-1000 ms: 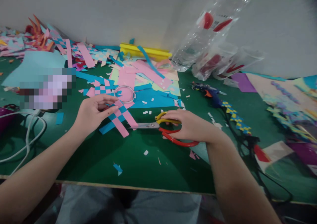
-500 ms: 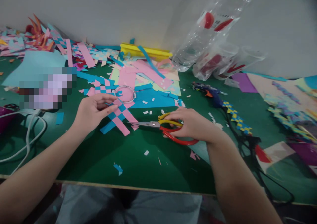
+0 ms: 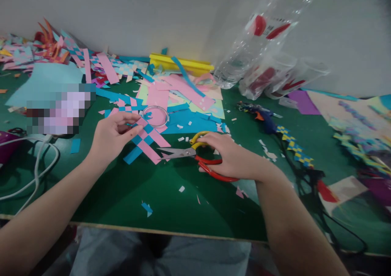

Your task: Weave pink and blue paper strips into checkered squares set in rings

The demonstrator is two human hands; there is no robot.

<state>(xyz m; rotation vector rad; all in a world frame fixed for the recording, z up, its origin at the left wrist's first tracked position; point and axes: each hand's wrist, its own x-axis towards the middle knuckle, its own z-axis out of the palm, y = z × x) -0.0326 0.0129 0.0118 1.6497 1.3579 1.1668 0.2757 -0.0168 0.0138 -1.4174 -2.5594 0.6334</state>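
My left hand [image 3: 110, 136] pinches the upper left side of a small woven piece of pink and blue paper strips [image 3: 146, 141], held just above the green table [image 3: 159, 194]. My right hand [image 3: 229, 156] is closed round the red and yellow handles of a pair of scissors [image 3: 195, 154]. The scissors' blades point left, and their tips touch the lower right pink strip of the woven piece. A small clear round dish [image 3: 155, 116] lies right behind the woven piece.
Pink, blue and yellow paper sheets and strips [image 3: 180, 97] cover the table's back. Clear plastic bags [image 3: 269, 60] lean at the back right. A dark glue gun [image 3: 259, 115] with a woven strip lies to the right. White cables [image 3: 33, 162] lie at the left.
My right hand has slid the scissors a little to the left, so the blade tips now meet the woven piece. My left hand has kept its hold, shifting only slightly.
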